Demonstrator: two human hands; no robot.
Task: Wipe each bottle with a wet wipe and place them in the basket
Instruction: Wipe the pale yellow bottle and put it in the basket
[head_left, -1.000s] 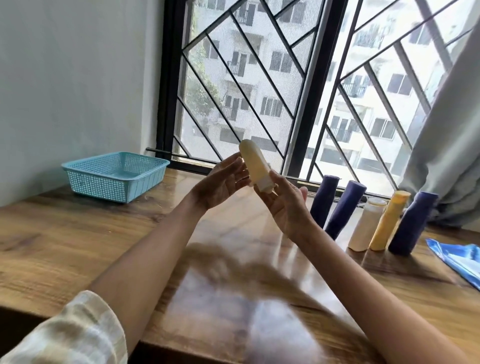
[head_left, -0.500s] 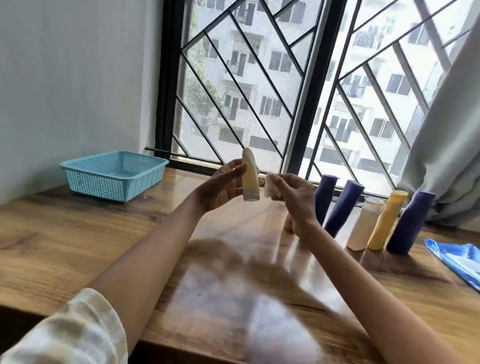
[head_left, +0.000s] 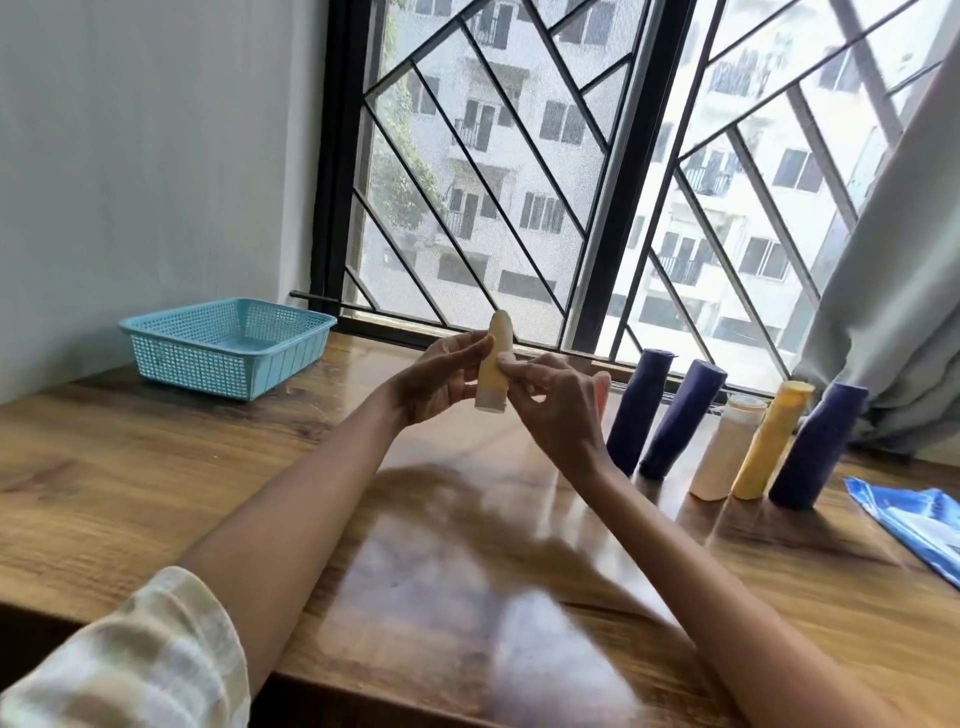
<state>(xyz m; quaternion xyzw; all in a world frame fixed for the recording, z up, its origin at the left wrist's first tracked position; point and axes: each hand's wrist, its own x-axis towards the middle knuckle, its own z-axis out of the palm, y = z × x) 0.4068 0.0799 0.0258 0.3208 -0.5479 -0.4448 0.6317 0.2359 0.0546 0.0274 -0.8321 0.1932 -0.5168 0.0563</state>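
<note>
A small cream bottle (head_left: 497, 358) stands upright in the air above the table's middle, cap end down. My left hand (head_left: 441, 382) grips it from the left. My right hand (head_left: 558, 405) pinches a small white wet wipe (head_left: 506, 360) against the bottle's right side. The light blue mesh basket (head_left: 171, 358) sits at the far left by the wall, nothing visible inside. A row of bottles stands at the right under the window: two dark blue (head_left: 640, 410) (head_left: 681, 418), a white one (head_left: 727, 447), a yellow one (head_left: 771, 439) and another dark blue (head_left: 815, 444).
A blue wet-wipe pack (head_left: 919, 525) lies at the right edge of the wooden table (head_left: 156, 493). The barred window (head_left: 519, 182) runs along the back. A grey curtain (head_left: 893, 291) hangs at the far right behind the bottles.
The cream bottle passed from my right hand into my left and turned from tilted to upright. My right hand now presses the wipe against its side.
</note>
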